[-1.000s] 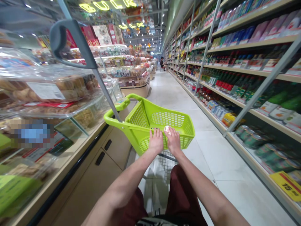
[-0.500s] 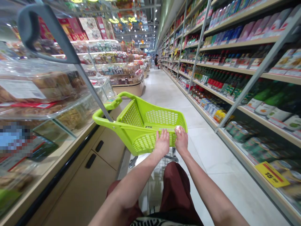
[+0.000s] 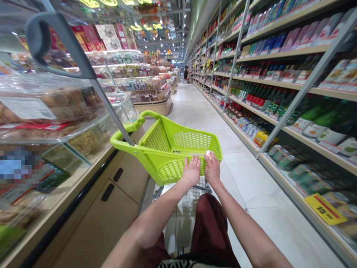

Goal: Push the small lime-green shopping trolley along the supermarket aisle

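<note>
1. Green cart stands right of the cabinet
2. Left hand, grip open, lies on its near rim
3. Right hand grips a white wad (too small to identify) there, farther right

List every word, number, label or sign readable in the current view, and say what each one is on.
"15": yellow price tag by the cans; its smaller digits are blurred.
"ULK": lower neon sign.
Upper neon letters: cut off by the frame's top edge.
White label on packaged food, bottle labels: too small or blurred.
</note>
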Available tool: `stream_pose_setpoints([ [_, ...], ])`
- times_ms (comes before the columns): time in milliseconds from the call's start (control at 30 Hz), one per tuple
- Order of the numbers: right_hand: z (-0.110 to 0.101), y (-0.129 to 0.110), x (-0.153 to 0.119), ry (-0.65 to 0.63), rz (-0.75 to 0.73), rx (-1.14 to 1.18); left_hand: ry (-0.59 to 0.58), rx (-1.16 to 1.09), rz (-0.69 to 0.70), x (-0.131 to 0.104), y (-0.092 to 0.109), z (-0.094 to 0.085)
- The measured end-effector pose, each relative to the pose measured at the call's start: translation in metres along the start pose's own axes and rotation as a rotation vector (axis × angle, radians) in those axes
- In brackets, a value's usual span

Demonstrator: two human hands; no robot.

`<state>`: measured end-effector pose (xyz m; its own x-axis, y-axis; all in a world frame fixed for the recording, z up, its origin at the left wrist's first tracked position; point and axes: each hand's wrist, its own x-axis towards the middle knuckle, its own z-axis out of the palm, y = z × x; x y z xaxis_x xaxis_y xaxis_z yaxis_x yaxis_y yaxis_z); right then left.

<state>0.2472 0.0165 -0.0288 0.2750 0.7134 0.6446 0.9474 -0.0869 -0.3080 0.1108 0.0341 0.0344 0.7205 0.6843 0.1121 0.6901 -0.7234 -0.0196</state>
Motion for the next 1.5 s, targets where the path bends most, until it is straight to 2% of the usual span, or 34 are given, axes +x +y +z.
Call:
stream_pose_setpoints([
  [67,0.004,-0.012,0.001,-0.005,-0.052,0.031,-0.007,0.020,-0.045,-0.003,-0.012,-0.006],
  [133,0.003,-0.012,0.001,-0.017,-0.056,0.037,-0.010,0.057,-0.134,-0.008,-0.029,-0.013],
  [200,0.000,-0.005,0.001,-0.018,-0.014,0.024,-0.024,0.090,-0.202,-0.013,-0.043,-0.017],
  [300,-0.002,-0.001,0.005,-0.013,0.068,0.007,-0.038,0.103,-0.217,-0.019,-0.054,-0.016],
  [367,-0.001,-0.013,0.009,-0.033,0.071,0.021,-0.022,0.102,-0.224,-0.021,-0.053,-0.012],
  [467,0.005,-0.047,0.013,-0.102,0.002,0.068,0.009,0.094,-0.229,-0.022,-0.051,-0.007],
  [533,0.008,-0.068,0.014,-0.145,-0.058,0.094,0.015,0.080,-0.202,-0.023,-0.052,-0.008],
  [600,0.010,-0.079,0.015,-0.164,-0.093,0.100,0.027,0.074,-0.188,-0.027,-0.058,-0.011],
  [733,0.008,-0.069,0.017,-0.154,-0.058,0.058,0.066,0.101,-0.245,-0.036,-0.074,-0.018],
  [867,0.006,-0.056,0.020,-0.138,0.003,0.014,0.077,0.101,-0.270,-0.041,-0.080,-0.015],
  [933,0.007,-0.060,0.020,-0.132,-0.010,0.017,0.080,0.095,-0.281,-0.041,-0.078,-0.012],
  [1033,0.012,-0.078,0.019,-0.133,-0.075,0.059,0.073,0.085,-0.275,-0.042,-0.075,-0.012],
  [1167,0.020,-0.100,0.017,-0.147,-0.166,0.124,0.094,0.088,-0.279,-0.047,-0.086,-0.024],
  [1300,0.023,-0.094,0.016,-0.138,-0.161,0.108,0.118,0.156,-0.377,-0.057,-0.112,-0.038],
  [1367,0.023,-0.086,0.017,-0.119,-0.126,0.100,0.104,0.171,-0.383,-0.061,-0.121,-0.040],
  [1500,0.026,-0.085,0.021,-0.056,-0.067,0.116,0.107,0.170,-0.392,-0.063,-0.118,-0.038],
])
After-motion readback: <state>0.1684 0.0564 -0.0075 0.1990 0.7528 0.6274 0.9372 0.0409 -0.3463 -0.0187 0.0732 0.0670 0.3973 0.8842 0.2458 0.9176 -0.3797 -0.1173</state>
